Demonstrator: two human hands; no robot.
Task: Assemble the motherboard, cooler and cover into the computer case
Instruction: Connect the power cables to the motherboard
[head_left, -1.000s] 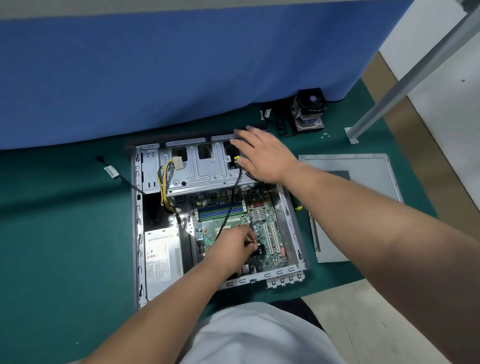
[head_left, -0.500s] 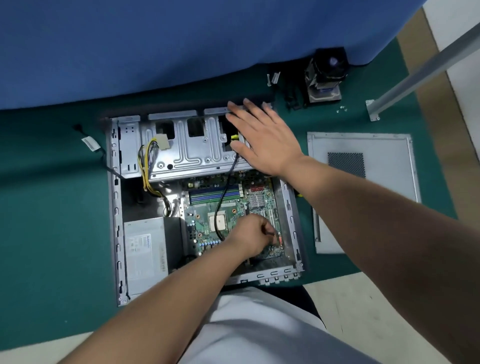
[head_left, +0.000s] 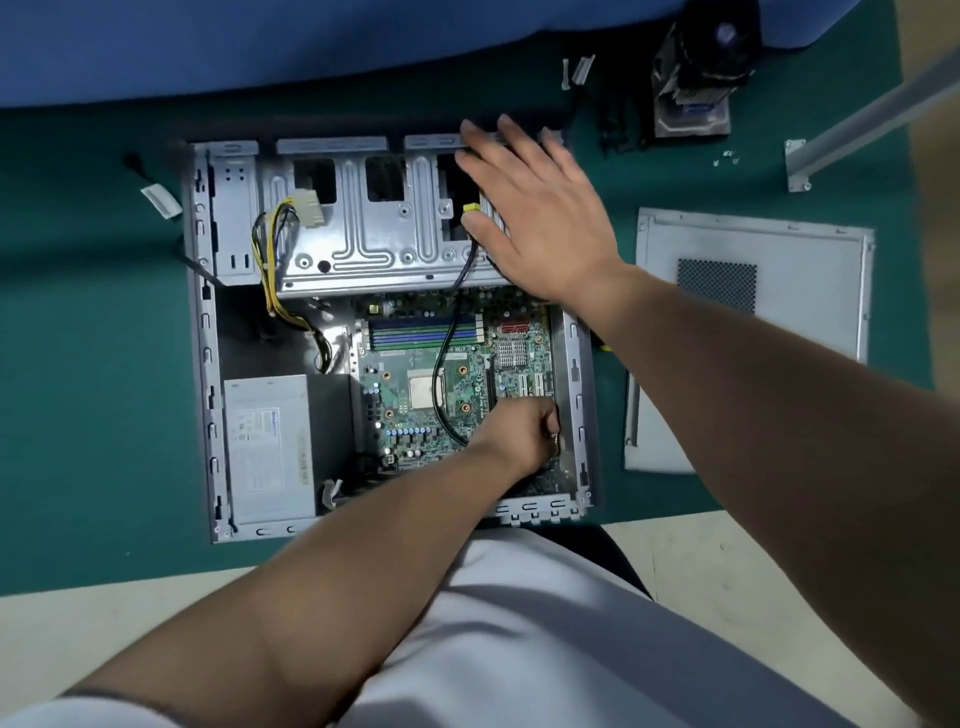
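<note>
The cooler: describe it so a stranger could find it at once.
Start from the open computer case on the green mat and look past its far right corner, toward the blue cloth. The cooler stands there alone, a dark round fan on a metal block, unlike the flat grey cover lying nearer.

the mat (head_left: 93, 395) is dark green; the drape (head_left: 260, 47) along its far edge is blue. the computer case (head_left: 203, 332) is bare silver-grey metal. the motherboard (head_left: 410, 358) is green, with blue and green memory slots, a silver ribbed heatsink and a red connector. the cable bundle (head_left: 270, 270) is yellow and black. the cable (head_left: 449, 338) across the board is black with a yellow plug. the power supply (head_left: 265, 447) is grey. the cover (head_left: 810, 270), near the right edge, is light grey with a dark mesh patch. the cooler (head_left: 701, 67) at the far right corner is black.
</note>
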